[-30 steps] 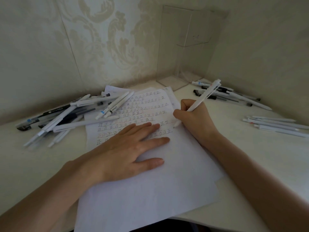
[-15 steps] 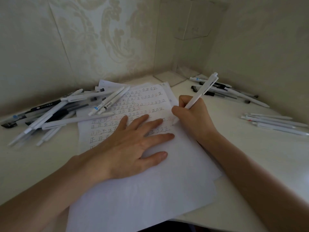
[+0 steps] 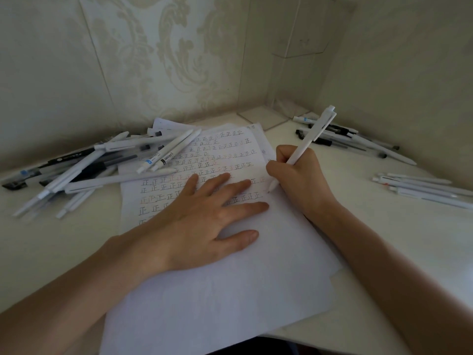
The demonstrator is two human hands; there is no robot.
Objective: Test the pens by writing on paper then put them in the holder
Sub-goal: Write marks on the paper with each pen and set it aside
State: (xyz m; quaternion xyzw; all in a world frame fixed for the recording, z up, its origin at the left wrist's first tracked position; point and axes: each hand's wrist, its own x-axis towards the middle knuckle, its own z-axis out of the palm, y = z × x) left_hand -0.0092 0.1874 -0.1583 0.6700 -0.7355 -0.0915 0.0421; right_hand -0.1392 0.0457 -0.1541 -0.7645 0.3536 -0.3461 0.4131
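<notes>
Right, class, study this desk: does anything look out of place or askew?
Yes. The pile of pens on the left is a crisscrossed jumble, with several lying over the top-left corner of the paper. That paper sits skewed, its near end apparently overhanging the desk. No pens show in the clear holder.

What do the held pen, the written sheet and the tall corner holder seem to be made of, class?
Pen: likely matte white plastic; even, dull barrel with moulded clip. Sheet: thin white paper; ink marks, flat layered edges. Holder: probably clear acrylic, possibly glass; wallpaper shows through it.
</notes>
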